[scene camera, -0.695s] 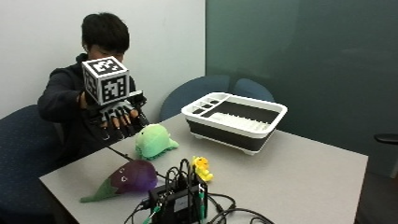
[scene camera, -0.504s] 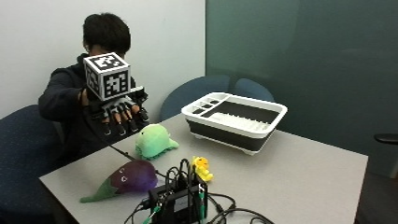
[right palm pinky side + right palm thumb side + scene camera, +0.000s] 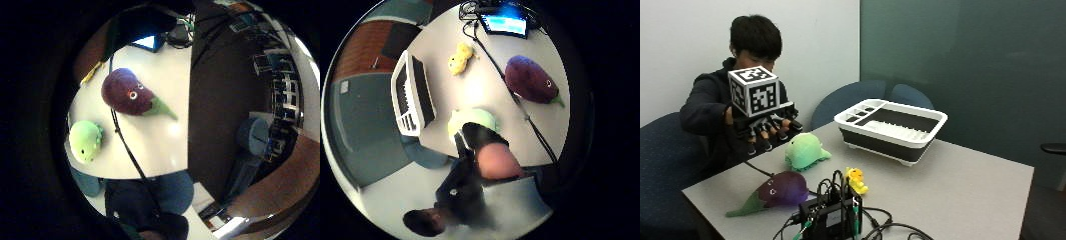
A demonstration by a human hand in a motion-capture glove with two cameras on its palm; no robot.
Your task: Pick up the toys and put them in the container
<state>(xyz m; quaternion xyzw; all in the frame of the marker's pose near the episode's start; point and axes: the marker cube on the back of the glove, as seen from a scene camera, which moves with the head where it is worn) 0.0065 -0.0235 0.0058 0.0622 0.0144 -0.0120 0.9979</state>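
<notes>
Grey table (image 3: 959,195) carries the white-and-black container (image 3: 891,129) at its far side, well apart from the toys. Gloved right hand (image 3: 766,127) hovers, fingers spread, holding nothing, above green plush (image 3: 804,151); purple plush (image 3: 776,190) and small yellow toy (image 3: 855,180) lie nearer the front edge.

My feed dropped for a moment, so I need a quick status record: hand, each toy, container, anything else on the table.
hand: gloved right hand raised above the table, fingers spread and pointing down, holding nothing
green toy: green plush on the table, just below and beside the hand, untouched
purple toy: purple eggplant plush lying on the table near the front edge
yellow toy: small yellow plush on the table beside the electronics
container: white and black rack-style bin on the table, no toys inside
other: black device with cables at the front edge
</notes>
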